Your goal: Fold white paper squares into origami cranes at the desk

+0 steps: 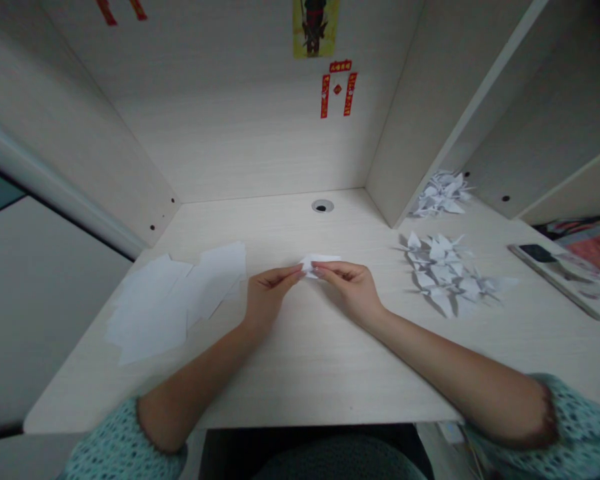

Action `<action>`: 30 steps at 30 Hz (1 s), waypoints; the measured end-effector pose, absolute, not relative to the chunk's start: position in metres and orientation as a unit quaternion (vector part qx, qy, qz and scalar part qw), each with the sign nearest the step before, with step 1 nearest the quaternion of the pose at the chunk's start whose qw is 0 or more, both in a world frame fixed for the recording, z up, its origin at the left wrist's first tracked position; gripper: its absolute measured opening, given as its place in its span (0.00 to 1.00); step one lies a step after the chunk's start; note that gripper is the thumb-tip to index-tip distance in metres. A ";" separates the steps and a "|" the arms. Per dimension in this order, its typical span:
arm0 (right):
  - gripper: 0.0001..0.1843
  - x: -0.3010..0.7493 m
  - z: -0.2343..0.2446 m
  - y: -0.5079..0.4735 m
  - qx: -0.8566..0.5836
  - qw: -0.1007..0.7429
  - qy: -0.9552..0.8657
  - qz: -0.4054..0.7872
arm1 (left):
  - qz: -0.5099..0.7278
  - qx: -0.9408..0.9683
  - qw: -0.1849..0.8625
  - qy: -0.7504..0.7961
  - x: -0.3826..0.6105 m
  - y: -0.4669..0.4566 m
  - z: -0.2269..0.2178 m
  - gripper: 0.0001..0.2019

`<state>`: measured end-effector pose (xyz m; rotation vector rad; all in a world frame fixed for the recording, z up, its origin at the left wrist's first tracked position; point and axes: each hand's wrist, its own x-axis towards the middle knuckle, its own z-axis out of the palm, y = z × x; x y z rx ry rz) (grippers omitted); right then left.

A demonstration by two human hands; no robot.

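Observation:
A small piece of folded white paper [308,265] is pinched between my two hands, above the middle of the desk. My left hand [270,293] grips its left side between thumb and index finger. On the other side, my right hand [349,285] holds it the same way, thumb tip close to the left one. Part of the paper is hidden behind the fingers. White paper sheets [155,307] lie in an overlapping spread left of my left hand. Right of my right hand stand several folded white paper cranes [443,270].
Another heap of folded white paper [441,193] sits behind the upright partition [430,113]. A flat box-like object [563,280] with a dark item on it lies at the right. A round cable hole [323,207] opens near the desk's [280,373] back wall.

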<state>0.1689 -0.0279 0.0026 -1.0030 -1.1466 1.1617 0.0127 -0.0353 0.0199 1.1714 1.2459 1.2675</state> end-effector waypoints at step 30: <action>0.07 0.168 -0.002 -0.025 -0.423 0.588 -0.421 0.547 | 0.530 0.454 0.529 0.483 0.015 -0.033 0.009 0.15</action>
